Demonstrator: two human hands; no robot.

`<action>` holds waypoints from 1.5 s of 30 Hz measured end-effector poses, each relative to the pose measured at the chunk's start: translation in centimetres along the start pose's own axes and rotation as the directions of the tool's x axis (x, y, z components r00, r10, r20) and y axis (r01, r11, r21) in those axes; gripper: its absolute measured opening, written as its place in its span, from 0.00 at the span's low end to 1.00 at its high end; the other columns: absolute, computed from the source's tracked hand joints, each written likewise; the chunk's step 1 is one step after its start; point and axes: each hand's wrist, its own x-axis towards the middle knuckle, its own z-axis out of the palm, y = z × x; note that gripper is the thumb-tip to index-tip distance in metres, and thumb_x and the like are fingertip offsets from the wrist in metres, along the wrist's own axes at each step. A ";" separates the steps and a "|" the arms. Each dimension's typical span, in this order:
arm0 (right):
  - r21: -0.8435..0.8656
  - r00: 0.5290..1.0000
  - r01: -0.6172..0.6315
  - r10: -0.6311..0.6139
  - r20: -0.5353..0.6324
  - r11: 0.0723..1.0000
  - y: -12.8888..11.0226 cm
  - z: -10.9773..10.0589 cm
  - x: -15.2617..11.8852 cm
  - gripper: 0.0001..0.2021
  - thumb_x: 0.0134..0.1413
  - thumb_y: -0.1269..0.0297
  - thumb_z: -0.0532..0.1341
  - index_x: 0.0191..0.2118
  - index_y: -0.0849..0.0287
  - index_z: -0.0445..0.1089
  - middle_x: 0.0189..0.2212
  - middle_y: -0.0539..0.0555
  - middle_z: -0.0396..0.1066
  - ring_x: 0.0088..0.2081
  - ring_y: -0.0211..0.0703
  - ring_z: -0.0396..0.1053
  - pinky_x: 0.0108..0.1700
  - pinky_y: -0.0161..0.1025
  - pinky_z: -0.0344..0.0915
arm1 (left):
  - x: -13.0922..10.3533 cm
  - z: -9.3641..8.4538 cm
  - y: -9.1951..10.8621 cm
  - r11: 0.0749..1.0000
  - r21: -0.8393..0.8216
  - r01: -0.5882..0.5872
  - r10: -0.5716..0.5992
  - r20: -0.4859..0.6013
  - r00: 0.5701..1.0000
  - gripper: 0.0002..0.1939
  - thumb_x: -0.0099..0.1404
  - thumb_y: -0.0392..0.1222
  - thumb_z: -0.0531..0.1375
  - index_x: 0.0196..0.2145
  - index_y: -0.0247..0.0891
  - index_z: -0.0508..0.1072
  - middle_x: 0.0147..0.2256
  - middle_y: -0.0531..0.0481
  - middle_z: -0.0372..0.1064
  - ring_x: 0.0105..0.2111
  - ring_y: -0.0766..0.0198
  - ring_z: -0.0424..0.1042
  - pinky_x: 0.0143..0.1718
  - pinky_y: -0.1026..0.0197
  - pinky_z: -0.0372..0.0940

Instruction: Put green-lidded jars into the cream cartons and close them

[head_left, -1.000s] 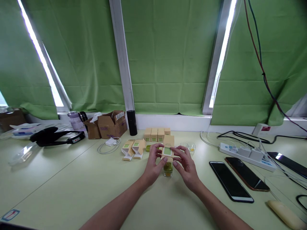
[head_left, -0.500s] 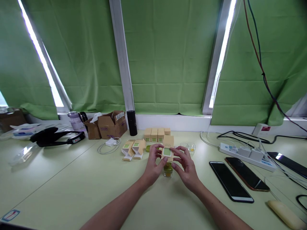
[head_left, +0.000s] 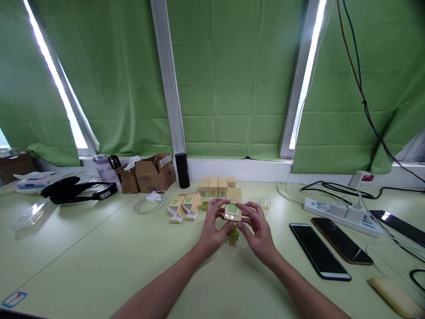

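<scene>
Between my fingers is a small tan cardboard box (head_left: 233, 195) with a green label, its flap end facing me. My left hand (head_left: 214, 228) grips its left side, and my right hand (head_left: 257, 228) grips its right side. Just below the box, a small glass jar with a green lid (head_left: 233, 235) stands on the table, partly covered by my fingertips. Behind my left hand, part of another green lid (head_left: 204, 205) shows. Clear glass jars (head_left: 264, 204) sit beyond my right hand. Two open, flattened-looking tan boxes (head_left: 183, 207) lie to the left.
Several closed tan boxes (head_left: 213, 186) stand in a row at the back. A black cylinder (head_left: 182, 170) and an open brown carton (head_left: 155, 173) are by the wall. Phones (head_left: 319, 251) and a power strip (head_left: 343, 216) with cables lie on the right; a white charger (head_left: 154, 197) lies left.
The box in my hands has tipped slightly, its near end raised a little, and my fingers have shifted along its sides. The jar below has stayed in place.
</scene>
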 end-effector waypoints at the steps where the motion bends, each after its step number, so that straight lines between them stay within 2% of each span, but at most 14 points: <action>1: -0.005 1.000 0.001 -0.001 -0.004 1.000 0.0 0.0 0.0 0.19 0.65 0.54 0.65 0.60 0.44 0.71 0.54 0.55 0.57 0.49 0.46 0.74 0.56 0.52 0.76 | 0.0 0.0 0.0 1.000 0.004 0.004 -0.004 -0.003 1.000 0.23 0.66 0.48 0.65 0.58 0.48 0.69 0.59 0.42 0.55 0.48 0.55 0.70 0.54 0.47 0.67; 27: -0.023 0.999 -0.025 0.024 -0.027 0.999 0.6 0.0 -0.1 0.17 0.66 0.53 0.64 0.58 0.41 0.73 0.53 0.54 0.56 0.48 0.44 0.74 0.54 0.48 0.77 | 0.1 0.1 -0.8 0.999 0.039 -0.038 0.040 -0.057 0.998 0.18 0.68 0.44 0.65 0.54 0.46 0.72 0.57 0.44 0.57 0.49 0.57 0.72 0.52 0.51 0.70; 35: -0.042 0.998 -0.036 0.034 -0.044 0.998 0.6 0.1 0.0 0.15 0.66 0.53 0.63 0.57 0.41 0.75 0.53 0.54 0.57 0.46 0.43 0.74 0.53 0.47 0.78 | 0.2 0.3 -0.9 0.997 0.053 -0.050 0.054 -0.080 0.995 0.16 0.67 0.40 0.65 0.53 0.46 0.72 0.56 0.45 0.57 0.48 0.59 0.72 0.50 0.52 0.71; 40: -0.052 0.998 -0.046 0.044 -0.044 0.998 0.6 0.1 -0.1 0.16 0.67 0.53 0.62 0.58 0.41 0.74 0.54 0.54 0.56 0.46 0.42 0.74 0.55 0.48 0.77 | 0.1 0.3 -0.8 0.996 0.072 -0.048 0.054 -0.076 0.996 0.17 0.68 0.40 0.64 0.54 0.45 0.71 0.56 0.44 0.57 0.49 0.57 0.72 0.51 0.52 0.72; 43: -0.088 0.999 -0.036 0.033 -0.031 0.995 0.6 0.1 -0.1 0.17 0.67 0.53 0.62 0.59 0.42 0.72 0.58 0.55 0.54 0.50 0.44 0.73 0.58 0.51 0.75 | 0.1 0.3 -0.4 0.988 0.134 -0.072 0.082 -0.070 0.994 0.20 0.67 0.39 0.64 0.56 0.46 0.70 0.57 0.43 0.58 0.56 0.53 0.69 0.55 0.49 0.70; 45: -0.144 1.000 -0.013 0.009 -0.025 0.989 0.5 0.0 -0.2 0.18 0.67 0.53 0.61 0.60 0.44 0.72 0.62 0.57 0.54 0.58 0.50 0.69 0.61 0.53 0.72 | 0.0 0.2 -0.2 0.973 0.208 -0.100 0.117 -0.073 0.990 0.22 0.67 0.39 0.64 0.57 0.46 0.69 0.58 0.42 0.58 0.61 0.50 0.64 0.59 0.47 0.67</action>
